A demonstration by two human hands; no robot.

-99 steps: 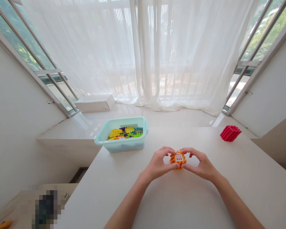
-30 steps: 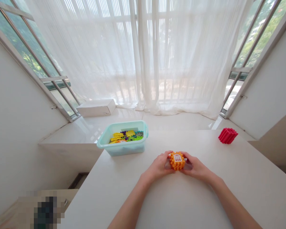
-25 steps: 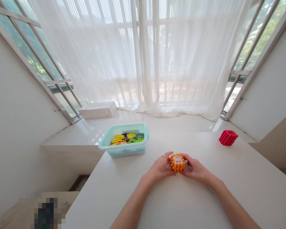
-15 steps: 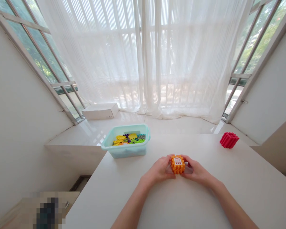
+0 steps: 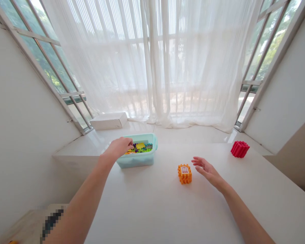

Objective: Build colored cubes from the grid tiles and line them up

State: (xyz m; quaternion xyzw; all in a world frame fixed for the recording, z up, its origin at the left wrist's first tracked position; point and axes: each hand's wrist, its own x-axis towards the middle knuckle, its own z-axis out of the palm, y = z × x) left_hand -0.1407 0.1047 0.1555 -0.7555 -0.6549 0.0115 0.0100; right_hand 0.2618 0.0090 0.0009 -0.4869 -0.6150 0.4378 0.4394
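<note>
Head view: left hand (image 5: pixel 120 146) over the tub (image 5: pixel 137 160), grip unclear; right hand (image 5: pixel 205 168) spread beside orange block (image 5: pixel 185 174).

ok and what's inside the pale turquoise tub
Notched pieces in yellow, green, purple and teal, with some orange, show in the tub. The left hand blocks its left end, and whatever lies beneath the upper pieces is hidden.

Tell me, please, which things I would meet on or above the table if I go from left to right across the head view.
Bin → orange block → right hand → red block.
</note>
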